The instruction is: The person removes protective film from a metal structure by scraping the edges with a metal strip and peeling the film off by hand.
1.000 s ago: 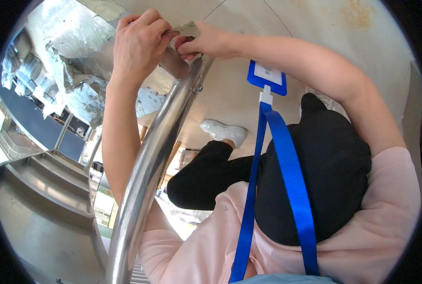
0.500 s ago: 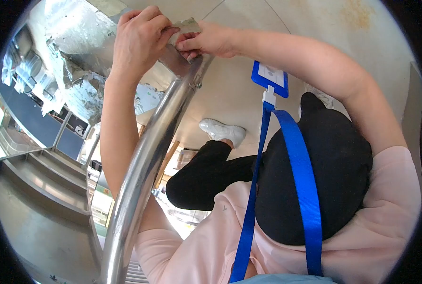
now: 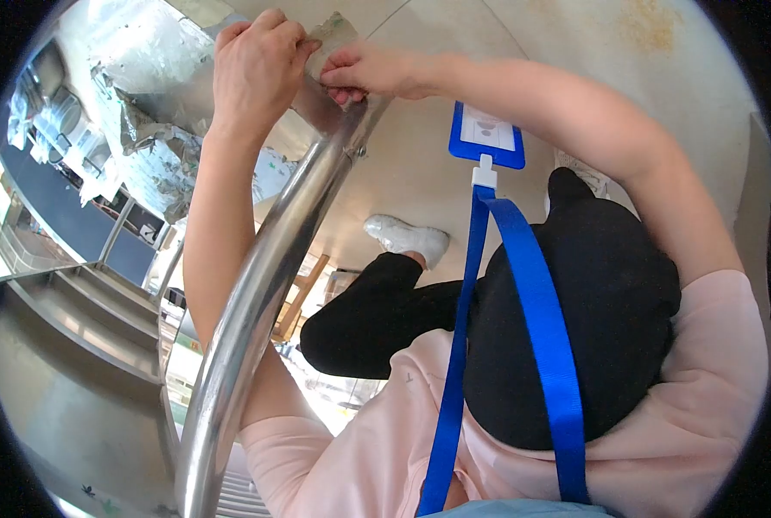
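Near the top of the view, my left hand [image 3: 263,73] pinches the edge of a greyish-green flat scrap [image 3: 333,36]. Close on its right, my right hand [image 3: 364,71] is closed with bent fingers at the lower edge of the same scrap, over the upper end of a metal surface. Just below my hands, a shiny metal tube [image 3: 269,268] runs down to the lower left. The undersides of my fingers are hidden.
Crumpled silvery sheeting [image 3: 156,155] lies at the upper left. Metal steps or shelves [image 3: 83,345] fill the lower left. A blue lanyard with a badge [image 3: 486,134] hangs before me. My white shoe [image 3: 407,239] rests on the tiled floor [image 3: 593,43].
The scrap stands up higher and shows more of its surface between my hands. My right hand has shifted slightly, and the badge has swung a little.
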`<state>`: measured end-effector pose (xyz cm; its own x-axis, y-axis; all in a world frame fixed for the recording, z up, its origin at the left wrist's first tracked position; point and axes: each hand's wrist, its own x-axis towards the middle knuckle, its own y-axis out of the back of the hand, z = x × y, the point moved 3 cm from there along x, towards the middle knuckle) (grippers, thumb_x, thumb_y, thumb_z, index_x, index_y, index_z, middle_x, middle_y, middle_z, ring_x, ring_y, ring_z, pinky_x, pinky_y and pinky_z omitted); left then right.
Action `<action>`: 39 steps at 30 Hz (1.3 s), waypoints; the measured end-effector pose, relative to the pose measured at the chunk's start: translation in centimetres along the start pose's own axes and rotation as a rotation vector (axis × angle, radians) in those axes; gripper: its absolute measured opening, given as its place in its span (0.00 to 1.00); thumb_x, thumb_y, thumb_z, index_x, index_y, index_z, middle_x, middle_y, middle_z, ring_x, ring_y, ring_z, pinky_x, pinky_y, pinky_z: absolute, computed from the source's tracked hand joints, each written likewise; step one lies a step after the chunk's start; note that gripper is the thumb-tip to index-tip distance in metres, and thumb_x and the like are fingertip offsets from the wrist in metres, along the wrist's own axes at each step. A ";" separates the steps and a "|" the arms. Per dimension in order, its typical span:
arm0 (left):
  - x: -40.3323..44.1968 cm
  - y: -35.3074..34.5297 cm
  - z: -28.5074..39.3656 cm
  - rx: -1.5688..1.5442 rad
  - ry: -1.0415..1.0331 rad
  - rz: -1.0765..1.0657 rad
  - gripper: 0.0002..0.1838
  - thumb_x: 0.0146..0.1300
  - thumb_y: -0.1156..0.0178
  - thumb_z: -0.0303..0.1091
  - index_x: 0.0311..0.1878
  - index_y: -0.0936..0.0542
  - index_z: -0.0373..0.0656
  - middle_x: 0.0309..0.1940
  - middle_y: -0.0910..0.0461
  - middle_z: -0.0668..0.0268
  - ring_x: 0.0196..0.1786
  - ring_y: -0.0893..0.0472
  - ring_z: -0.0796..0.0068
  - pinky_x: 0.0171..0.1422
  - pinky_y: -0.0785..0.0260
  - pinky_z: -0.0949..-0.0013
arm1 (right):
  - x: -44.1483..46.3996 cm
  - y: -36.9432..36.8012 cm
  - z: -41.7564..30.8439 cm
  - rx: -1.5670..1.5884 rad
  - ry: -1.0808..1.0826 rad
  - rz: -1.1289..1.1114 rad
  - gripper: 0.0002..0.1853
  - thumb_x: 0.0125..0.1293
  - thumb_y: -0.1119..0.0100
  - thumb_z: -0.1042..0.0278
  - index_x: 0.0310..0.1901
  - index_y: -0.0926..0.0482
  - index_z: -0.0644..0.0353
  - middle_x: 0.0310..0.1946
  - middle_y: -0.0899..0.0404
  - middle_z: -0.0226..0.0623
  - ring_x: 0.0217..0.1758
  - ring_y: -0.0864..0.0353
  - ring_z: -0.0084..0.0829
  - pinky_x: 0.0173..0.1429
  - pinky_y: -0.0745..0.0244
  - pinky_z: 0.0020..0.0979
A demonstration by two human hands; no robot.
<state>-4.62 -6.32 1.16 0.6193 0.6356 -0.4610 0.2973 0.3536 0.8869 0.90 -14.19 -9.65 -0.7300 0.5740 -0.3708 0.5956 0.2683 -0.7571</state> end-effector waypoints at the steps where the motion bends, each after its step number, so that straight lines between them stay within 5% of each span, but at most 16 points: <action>1: -0.1 0.0 -0.1 -0.003 -0.012 0.011 0.09 0.51 0.43 0.38 0.25 0.25 0.43 0.25 0.29 0.65 0.32 0.27 0.61 0.44 0.40 0.64 | -0.3 0.2 0.1 0.009 -0.012 -0.060 0.09 0.60 0.51 0.67 0.36 0.25 0.63 0.26 0.26 0.29 0.30 0.29 0.18 0.35 0.33 0.20; 3: 0.0 0.2 0.1 -0.013 -0.039 0.037 0.09 0.51 0.43 0.38 0.25 0.25 0.42 0.25 0.29 0.65 0.32 0.27 0.61 0.44 0.40 0.64 | -0.9 0.6 0.1 0.024 -0.039 -0.176 0.08 0.60 0.50 0.69 0.36 0.25 0.63 0.27 0.26 0.29 0.30 0.29 0.17 0.35 0.34 0.18; 18: 0.5 0.8 0.9 -0.004 -0.056 0.017 0.08 0.50 0.42 0.37 0.25 0.24 0.43 0.26 0.28 0.65 0.34 0.28 0.61 0.44 0.39 0.64 | -0.7 0.6 -0.7 -0.101 -0.043 -0.087 0.06 0.50 0.46 0.71 0.25 0.26 0.65 0.21 0.26 0.31 0.24 0.30 0.19 0.29 0.34 0.19; 39: 0.3 0.9 0.8 -0.050 -0.079 0.040 0.09 0.51 0.42 0.37 0.24 0.25 0.41 0.25 0.29 0.66 0.33 0.28 0.62 0.44 0.40 0.64 | -2.1 0.2 -1.0 -0.411 0.059 -0.060 0.06 0.51 0.42 0.71 0.29 0.23 0.66 0.23 0.24 0.33 0.27 0.29 0.21 0.33 0.33 0.24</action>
<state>-3.57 -6.39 1.88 0.6857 0.5945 -0.4200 0.2359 0.3644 0.9009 2.92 -14.60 -8.54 -0.7540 0.5884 -0.2920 0.6457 0.5820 -0.4944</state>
